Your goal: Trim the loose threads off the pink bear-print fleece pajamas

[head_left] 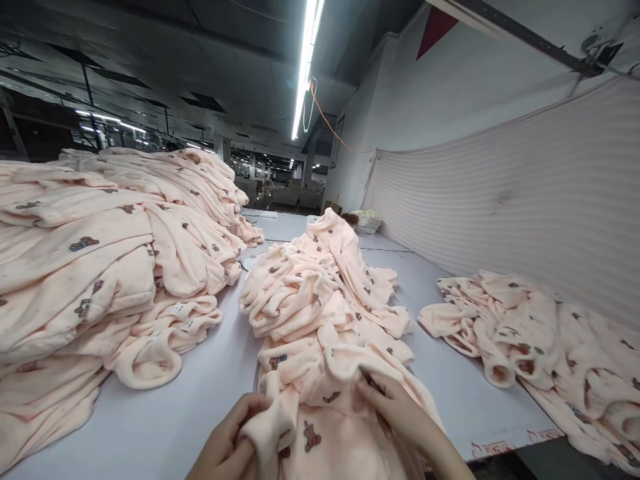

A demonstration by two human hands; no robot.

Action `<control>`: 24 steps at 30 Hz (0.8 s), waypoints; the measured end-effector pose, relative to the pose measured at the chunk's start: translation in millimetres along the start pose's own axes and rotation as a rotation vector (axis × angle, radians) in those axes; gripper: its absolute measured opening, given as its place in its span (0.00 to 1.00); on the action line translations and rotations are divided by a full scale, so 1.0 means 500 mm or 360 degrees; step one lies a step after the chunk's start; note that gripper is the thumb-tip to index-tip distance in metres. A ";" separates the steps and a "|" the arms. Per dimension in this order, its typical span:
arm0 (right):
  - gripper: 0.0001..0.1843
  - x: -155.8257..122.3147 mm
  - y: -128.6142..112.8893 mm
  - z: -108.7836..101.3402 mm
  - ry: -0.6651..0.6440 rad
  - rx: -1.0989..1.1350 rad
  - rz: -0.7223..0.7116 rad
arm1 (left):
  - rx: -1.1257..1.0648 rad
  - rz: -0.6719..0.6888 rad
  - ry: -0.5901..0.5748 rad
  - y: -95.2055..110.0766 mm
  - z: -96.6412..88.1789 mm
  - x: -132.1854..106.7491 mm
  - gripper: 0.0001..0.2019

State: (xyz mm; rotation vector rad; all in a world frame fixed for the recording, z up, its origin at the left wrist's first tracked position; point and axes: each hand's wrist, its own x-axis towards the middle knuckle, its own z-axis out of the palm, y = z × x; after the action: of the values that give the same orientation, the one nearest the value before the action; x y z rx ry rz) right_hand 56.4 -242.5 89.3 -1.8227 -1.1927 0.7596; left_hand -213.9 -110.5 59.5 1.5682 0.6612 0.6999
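Note:
A pale pink fleece garment printed with small brown bears lies in front of me at the table's near edge. My left hand is closed on a folded edge of it, fingers tucked into the cloth. Beside the garment's raised collar-like edge, my right hand is closed around a slim dark tool, mostly hidden by the fingers, perhaps thread snips. Its fingertips touch the fabric. Directly behind, more of the same garments are heaped in a crumpled pile.
A tall stack of matching garments fills the left side of the white table. Another loose heap lies at the right, partly over the table edge. A striped cloth sheet hangs along the right wall. Folded light cloth sits at the far end.

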 end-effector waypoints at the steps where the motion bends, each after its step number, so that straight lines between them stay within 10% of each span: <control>1: 0.18 -0.015 -0.001 -0.001 -0.0032 -0.0046 0.0007 | 0.0021 0.0021 -0.0018 0.015 0.014 0.011 0.12; 7: 0.20 -0.093 -0.011 0.033 -0.0151 0.0150 -0.0164 | -0.0179 0.0040 -0.0302 0.044 0.098 0.069 0.21; 16: 0.15 -0.002 -0.006 0.161 0.0650 -0.0045 -0.0343 | -0.0418 -0.0002 -0.0321 0.005 0.111 0.071 0.18; 24: 0.07 -0.011 -0.005 0.151 0.0575 -0.0207 -0.0610 | 0.0430 0.0541 0.0461 -0.043 0.150 0.024 0.14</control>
State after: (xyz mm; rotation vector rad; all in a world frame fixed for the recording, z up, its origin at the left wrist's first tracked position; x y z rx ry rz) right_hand -8.7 -224.4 54.5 -1.6699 -1.3120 0.1315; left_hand -149.8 -147.7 32.7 1.8713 0.7309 1.1445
